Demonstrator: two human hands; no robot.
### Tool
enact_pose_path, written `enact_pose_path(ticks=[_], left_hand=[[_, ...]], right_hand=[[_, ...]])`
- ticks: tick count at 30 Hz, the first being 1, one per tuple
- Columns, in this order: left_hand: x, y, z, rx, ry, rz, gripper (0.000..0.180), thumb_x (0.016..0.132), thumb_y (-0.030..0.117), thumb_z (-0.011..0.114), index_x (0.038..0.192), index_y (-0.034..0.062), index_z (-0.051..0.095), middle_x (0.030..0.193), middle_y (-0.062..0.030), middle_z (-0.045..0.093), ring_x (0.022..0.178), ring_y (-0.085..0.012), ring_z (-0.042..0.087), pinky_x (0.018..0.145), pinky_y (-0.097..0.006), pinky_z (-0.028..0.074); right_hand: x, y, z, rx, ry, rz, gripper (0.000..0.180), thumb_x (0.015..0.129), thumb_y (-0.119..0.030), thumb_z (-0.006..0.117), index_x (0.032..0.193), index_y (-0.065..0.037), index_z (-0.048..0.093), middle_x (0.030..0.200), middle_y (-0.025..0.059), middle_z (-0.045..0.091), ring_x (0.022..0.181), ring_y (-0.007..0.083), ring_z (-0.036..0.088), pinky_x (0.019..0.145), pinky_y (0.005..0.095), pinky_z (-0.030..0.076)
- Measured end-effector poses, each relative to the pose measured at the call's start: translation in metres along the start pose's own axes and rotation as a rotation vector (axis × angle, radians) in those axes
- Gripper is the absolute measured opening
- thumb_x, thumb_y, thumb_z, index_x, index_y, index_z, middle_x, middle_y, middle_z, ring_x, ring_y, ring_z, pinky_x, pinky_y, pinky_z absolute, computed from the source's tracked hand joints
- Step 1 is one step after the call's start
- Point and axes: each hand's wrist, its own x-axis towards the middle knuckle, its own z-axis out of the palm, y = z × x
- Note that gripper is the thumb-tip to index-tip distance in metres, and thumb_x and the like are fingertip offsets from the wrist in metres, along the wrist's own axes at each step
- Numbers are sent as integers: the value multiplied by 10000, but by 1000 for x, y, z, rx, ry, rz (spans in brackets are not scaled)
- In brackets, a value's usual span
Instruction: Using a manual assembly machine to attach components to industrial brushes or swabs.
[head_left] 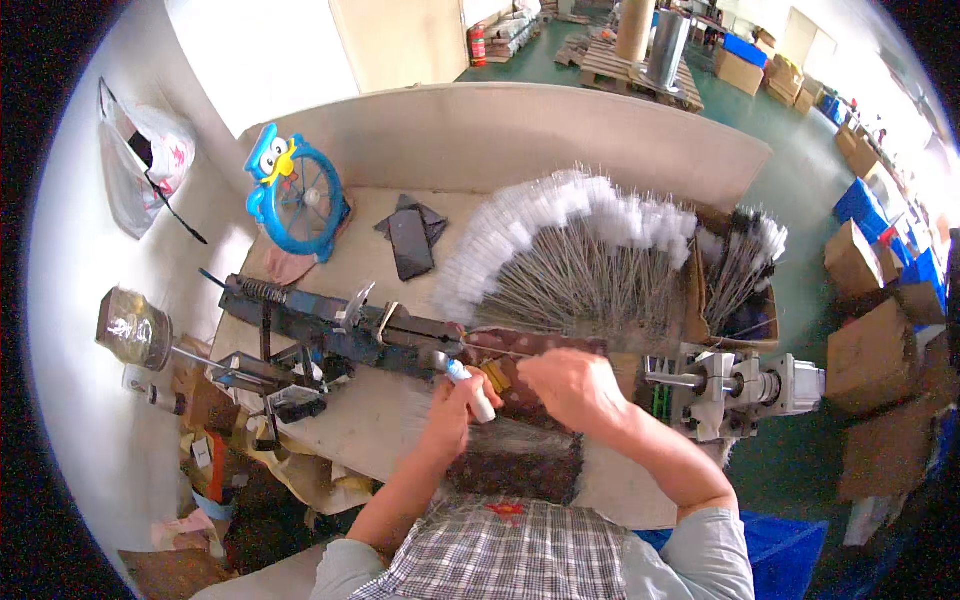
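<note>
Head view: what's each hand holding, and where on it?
Left hand grips a small white cylindrical tube with a blue tip around its lower body. Right hand pinches a thin metal wire at its right end.

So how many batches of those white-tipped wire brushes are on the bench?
2. A large fanned batch lies across the bench beyond the hands; a smaller bunch stands in the cardboard box at its right. More may be hidden inside that box.
</note>
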Motion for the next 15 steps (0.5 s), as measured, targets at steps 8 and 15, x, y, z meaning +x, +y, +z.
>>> enact_pose_path(ticks=[8,15], left_hand=[[2,35,-2,907,-21,-5,287,715,211,701,865,26,542,700,-63,600,650,-115,567,587,-270,467],[-15,19,-123,179,287,1,292,823,339,634,976,100,567,810,-32,605,713,-152,594,631,-283,491]], right_hand=[[-6,19,87,-42,-74,105,203,793,-163,578,980,-90,548,843,110,597,740,302,617,599,408,509],[-5,15,50,7,-161,52,262,777,-213,625,986,-60,591,850,123,568,759,311,604,638,400,510]])
